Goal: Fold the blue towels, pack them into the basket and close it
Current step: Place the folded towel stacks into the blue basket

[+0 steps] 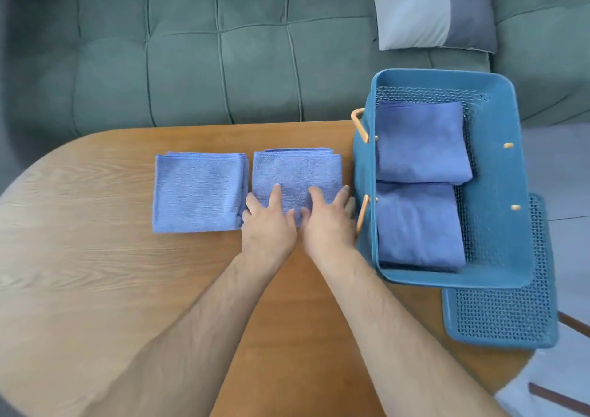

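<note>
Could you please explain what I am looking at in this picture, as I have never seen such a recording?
There is no machine here: a person wears one camera on the head, so the picture looks forward and down at their own bare arms. The left hand and right hand lie with fairly straight fingers on a folded blue towel on the wooden table; nothing is lifted. A second folded towel lies to its left. On the right stands an open blue basket holding two more: a far towel and a near towel. A perforated blue panel, probably the lid, lies partly under the basket. Behind the table is a green sofa.
</note>
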A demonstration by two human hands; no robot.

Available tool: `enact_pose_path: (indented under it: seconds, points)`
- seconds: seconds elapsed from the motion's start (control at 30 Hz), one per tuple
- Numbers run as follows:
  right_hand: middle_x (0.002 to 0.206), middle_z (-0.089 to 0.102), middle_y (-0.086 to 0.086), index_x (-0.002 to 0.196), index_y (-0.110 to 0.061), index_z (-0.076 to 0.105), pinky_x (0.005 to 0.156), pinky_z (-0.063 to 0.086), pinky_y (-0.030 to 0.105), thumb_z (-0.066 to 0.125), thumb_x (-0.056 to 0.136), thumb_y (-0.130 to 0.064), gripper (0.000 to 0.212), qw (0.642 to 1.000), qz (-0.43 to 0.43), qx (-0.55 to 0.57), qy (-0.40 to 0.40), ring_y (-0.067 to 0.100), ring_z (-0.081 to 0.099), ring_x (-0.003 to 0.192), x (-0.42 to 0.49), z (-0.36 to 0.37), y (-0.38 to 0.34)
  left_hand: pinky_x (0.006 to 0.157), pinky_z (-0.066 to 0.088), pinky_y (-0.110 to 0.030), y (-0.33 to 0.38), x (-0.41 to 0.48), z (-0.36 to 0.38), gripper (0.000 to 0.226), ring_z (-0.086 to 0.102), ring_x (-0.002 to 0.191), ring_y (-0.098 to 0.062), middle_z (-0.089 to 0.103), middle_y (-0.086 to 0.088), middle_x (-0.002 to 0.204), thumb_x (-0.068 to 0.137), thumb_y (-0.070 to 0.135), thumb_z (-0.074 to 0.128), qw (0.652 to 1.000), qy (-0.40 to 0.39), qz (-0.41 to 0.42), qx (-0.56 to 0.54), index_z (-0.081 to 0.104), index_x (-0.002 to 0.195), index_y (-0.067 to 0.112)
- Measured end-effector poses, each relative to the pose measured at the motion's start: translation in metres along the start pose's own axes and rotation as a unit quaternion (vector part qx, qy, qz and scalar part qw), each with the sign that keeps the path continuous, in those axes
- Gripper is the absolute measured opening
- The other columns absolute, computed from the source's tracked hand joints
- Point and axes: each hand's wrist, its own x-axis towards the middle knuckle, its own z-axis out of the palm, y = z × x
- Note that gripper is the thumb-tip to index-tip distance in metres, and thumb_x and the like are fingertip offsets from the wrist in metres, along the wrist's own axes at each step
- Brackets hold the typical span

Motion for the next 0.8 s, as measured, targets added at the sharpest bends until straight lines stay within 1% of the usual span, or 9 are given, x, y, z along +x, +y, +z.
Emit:
enact_pose_path:
  seconds: [0.1, 0.27, 0.37, 0.43, 0.5, 0.57, 0.63, 0.7, 0.8]
  points:
    - [0.136, 0.036, 0.021, 0.133, -0.028, 0.046, 0.089, 0.043, 0.042, 0.047, 0.103, -0.034, 0.03, 0.999, 0.006, 0.009, 0.037, 0.04, 0.045, 0.121, 0.0, 0.002, -0.002, 0.105, 0.034, -0.049, -0.003, 0.009, 0.0, 0.057, 0.04, 0.128, -0.036, 0.041, -0.018, 0.139, 0.1, 0.047, 0.048, 0.999, 0.029, -0.031, 0.028, 0.029, 0.154, 0.037]
    - [0.124, 0.041, 0.016, 0.128, -0.025, 0.054, 0.088, 0.041, 0.039, 0.051, 0.1, -0.025, 0.028, 0.996, 0.018, 0.045, 0.08, 0.035, 0.044, 0.117, -0.001, -0.004, -0.002, 0.105, 0.037, -0.044, -0.007, 0.016, -0.011, 0.039, 0.049, 0.117, -0.035, 0.047, -0.015, 0.125, 0.099, 0.033, 0.055, 0.995, 0.063, -0.033, -0.071, 0.05, 0.137, 0.033]
    - [0.128, 0.04, 0.017, 0.129, -0.019, 0.053, 0.091, 0.04, 0.039, 0.053, 0.095, -0.016, 0.035, 0.996, -0.015, 0.058, 0.07, 0.036, 0.041, 0.119, -0.011, -0.014, -0.008, 0.086, 0.051, -0.037, -0.01, 0.015, -0.024, 0.032, 0.061, 0.08, -0.022, 0.052, -0.01, 0.125, 0.093, 0.018, 0.056, 0.98, 0.049, -0.007, -0.19, 0.056, 0.123, 0.03]
    - [0.131, 0.039, 0.015, 0.132, -0.018, 0.052, 0.09, 0.04, 0.041, 0.054, 0.091, -0.011, 0.042, 0.994, -0.06, 0.049, 0.083, 0.037, 0.041, 0.117, -0.023, -0.025, -0.014, 0.073, 0.052, -0.031, -0.011, 0.008, -0.037, 0.03, 0.057, 0.071, -0.014, 0.058, -0.005, 0.121, 0.089, 0.013, 0.057, 0.968, 0.067, 0.018, -0.241, 0.057, 0.111, 0.033]
    - [0.129, 0.043, 0.016, 0.132, -0.017, 0.055, 0.084, 0.042, 0.044, 0.058, 0.084, -0.006, 0.049, 0.985, -0.107, 0.047, 0.129, 0.039, 0.044, 0.11, -0.037, -0.038, -0.017, 0.075, 0.052, -0.025, -0.008, -0.008, -0.054, 0.03, 0.059, 0.083, -0.007, 0.061, -0.001, 0.118, 0.087, 0.014, 0.061, 0.954, 0.091, 0.034, -0.283, 0.058, 0.105, 0.037]
    - [0.129, 0.046, 0.018, 0.133, -0.018, 0.058, 0.078, 0.045, 0.045, 0.06, 0.079, -0.004, 0.055, 0.973, -0.14, 0.048, 0.18, 0.04, 0.046, 0.103, -0.049, -0.052, -0.014, 0.092, 0.053, -0.038, 0.002, -0.029, -0.072, 0.031, 0.061, 0.104, -0.012, 0.064, 0.008, 0.114, 0.087, 0.018, 0.064, 0.941, 0.121, 0.057, -0.311, 0.06, 0.106, 0.042]
    - [0.132, 0.046, 0.016, 0.138, -0.022, 0.057, 0.076, 0.048, 0.044, 0.06, 0.081, -0.005, 0.059, 0.961, -0.162, 0.058, 0.217, 0.037, 0.047, 0.102, -0.06, -0.071, -0.003, 0.098, 0.051, -0.046, 0.018, -0.054, -0.089, 0.035, 0.06, 0.114, -0.015, 0.065, 0.015, 0.115, 0.09, 0.019, 0.066, 0.931, 0.135, 0.082, -0.329, 0.062, 0.112, 0.045]
    - [0.132, 0.046, 0.015, 0.14, -0.025, 0.057, 0.078, 0.049, 0.043, 0.06, 0.084, -0.007, 0.058, 0.95, -0.171, 0.076, 0.249, 0.035, 0.047, 0.102, -0.07, -0.094, 0.018, 0.105, 0.047, -0.039, 0.038, -0.076, -0.099, 0.04, 0.058, 0.12, -0.007, 0.063, 0.016, 0.122, 0.092, 0.015, 0.068, 0.923, 0.125, 0.132, -0.338, 0.062, 0.121, 0.041]
    - [0.128, 0.048, 0.014, 0.139, -0.024, 0.059, 0.083, 0.05, 0.045, 0.062, 0.087, -0.012, 0.053, 0.941, -0.164, 0.083, 0.283, 0.036, 0.05, 0.101, -0.079, -0.123, 0.065, 0.105, 0.04, -0.022, 0.071, -0.097, -0.098, 0.047, 0.049, 0.125, -0.001, 0.053, 0.012, 0.13, 0.091, 0.014, 0.07, 0.932, 0.102, 0.223, -0.266, 0.057, 0.131, 0.036]
